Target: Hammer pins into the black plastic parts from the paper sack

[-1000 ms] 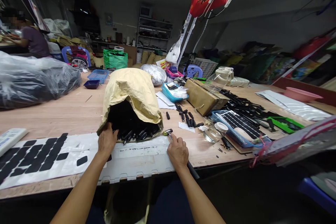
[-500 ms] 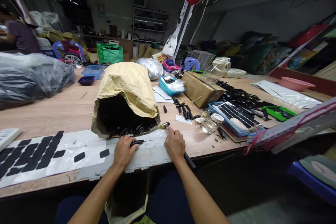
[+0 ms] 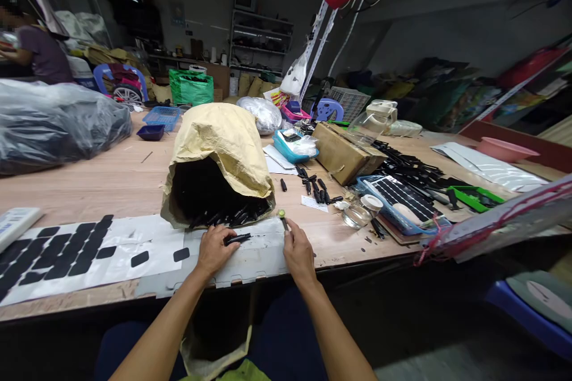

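Note:
My left hand (image 3: 215, 251) is closed around a slim black handle-like piece (image 3: 238, 239), pressed low over the grey plastic sheet (image 3: 263, 265) at the table's front edge. In my right hand (image 3: 299, 255) is a small hammer (image 3: 282, 214); its head points away from me above the sheet's right side, and the grip is hidden by the hand. Just beyond both hands, a tan paper sack (image 3: 221, 131) lies on its side with its mouth towards me. Many black pieces (image 3: 241, 212) fill the bottom of that mouth.
Left lies a white sheet with black stickers (image 3: 95, 247). Loose black pieces (image 3: 319, 190), a glass jar (image 3: 356, 215) and a blue tray (image 3: 404, 214) stand to the right, near a cardboard box (image 3: 342, 155). A person (image 3: 42, 50) sits far left.
My right hand has turned the hammer: its head now points more directly away, and the black handle end no longer shows below the hand. The left hand keeps its hold; the view shifts slightly.

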Motion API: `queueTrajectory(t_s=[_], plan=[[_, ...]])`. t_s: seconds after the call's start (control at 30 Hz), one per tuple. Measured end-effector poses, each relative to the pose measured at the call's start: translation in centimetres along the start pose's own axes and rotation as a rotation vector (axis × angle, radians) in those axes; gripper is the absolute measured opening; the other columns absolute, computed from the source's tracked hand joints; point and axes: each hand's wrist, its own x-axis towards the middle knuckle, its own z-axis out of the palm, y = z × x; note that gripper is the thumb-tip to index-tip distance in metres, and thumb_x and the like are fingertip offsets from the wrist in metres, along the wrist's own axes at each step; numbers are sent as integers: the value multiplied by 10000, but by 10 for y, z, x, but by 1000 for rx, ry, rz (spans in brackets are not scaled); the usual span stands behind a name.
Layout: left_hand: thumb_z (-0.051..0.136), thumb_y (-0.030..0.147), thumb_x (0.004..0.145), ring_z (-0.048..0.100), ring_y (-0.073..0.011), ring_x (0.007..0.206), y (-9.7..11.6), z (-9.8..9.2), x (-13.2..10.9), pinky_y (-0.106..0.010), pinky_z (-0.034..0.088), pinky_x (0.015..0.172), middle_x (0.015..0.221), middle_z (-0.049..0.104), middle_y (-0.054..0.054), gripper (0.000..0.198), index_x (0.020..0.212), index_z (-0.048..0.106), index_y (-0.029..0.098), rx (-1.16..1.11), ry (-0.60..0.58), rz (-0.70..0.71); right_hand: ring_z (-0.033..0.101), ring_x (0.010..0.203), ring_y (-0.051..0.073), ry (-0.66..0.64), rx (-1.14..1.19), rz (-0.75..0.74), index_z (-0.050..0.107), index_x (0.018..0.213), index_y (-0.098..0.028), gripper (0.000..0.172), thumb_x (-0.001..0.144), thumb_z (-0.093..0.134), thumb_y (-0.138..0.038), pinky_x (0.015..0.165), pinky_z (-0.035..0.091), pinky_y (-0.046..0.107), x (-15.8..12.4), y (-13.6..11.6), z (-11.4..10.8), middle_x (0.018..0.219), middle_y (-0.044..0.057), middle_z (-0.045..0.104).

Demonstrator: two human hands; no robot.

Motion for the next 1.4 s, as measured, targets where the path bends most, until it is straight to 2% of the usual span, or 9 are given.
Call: queueTrajectory(t_s=[0.1,0.23,0.67,0.83,0.93,1.03,1.13,1.23,1.4], plan=[[678,277,781,539,-222,931,1,1,0,-354,400,863,944,681,-14,155,928,709,242,17,-2,-8,600,1078,190,-125,213,-91,599,1274,-190,410,925,406,-284,960,471,330,-26,-16,4,1206,91,641],[684,278,779,533,-226,973,3,0,0,-354,383,860,983,677,-2,163,940,703,255,18,-22,-41,585,1144,179,-235,303,-163,589,1298,-211,412,935,402,-268,1015,465,346,-47,-37,12,1239,78,636],[678,279,788,521,-222,991,1,4,0,-355,358,858,994,666,-4,143,929,683,253,35,-45,-47,616,1086,161,-212,207,-276,595,1293,-261,403,936,415,-217,947,505,290,-57,-56,16,1169,56,658],[649,265,800,519,-228,994,2,2,1,-349,355,845,979,662,-14,87,880,677,246,60,-69,-73,642,990,151,-248,166,-294,598,1295,-266,422,923,414,-192,889,521,269,-62,-63,22,1102,48,679],[662,261,786,524,-226,993,3,2,1,-350,356,855,979,668,-6,118,904,677,255,28,-53,-72,633,1010,155,-270,204,-272,602,1287,-254,412,924,413,-207,911,506,278,-58,-55,20,1117,50,673],[674,260,770,525,-229,997,3,4,0,-356,358,865,976,669,2,144,914,672,255,9,-28,-59,616,1024,165,-189,176,-212,599,1287,-233,402,935,406,-247,908,487,283,-43,-39,10,1135,63,658],[661,251,764,525,-229,984,5,3,-1,-359,364,866,950,663,-2,125,889,664,246,16,-20,-57,605,938,168,-67,-57,-80,616,1266,-254,393,927,418,-235,793,466,267,-18,-17,0,1062,51,646],[658,275,765,524,-231,974,7,3,-3,-364,369,868,945,659,-7,129,891,664,247,29,-17,-54,578,841,158,-30,-328,49,637,1239,-286,374,921,453,-214,669,396,253,6,2,-1,974,37,616],[643,299,792,524,-233,963,4,3,-1,-370,377,857,942,653,-15,106,878,677,248,38,-15,-34,525,805,166,63,-553,-39,656,1210,-274,365,909,479,-167,647,322,267,21,17,14,879,51,581]])
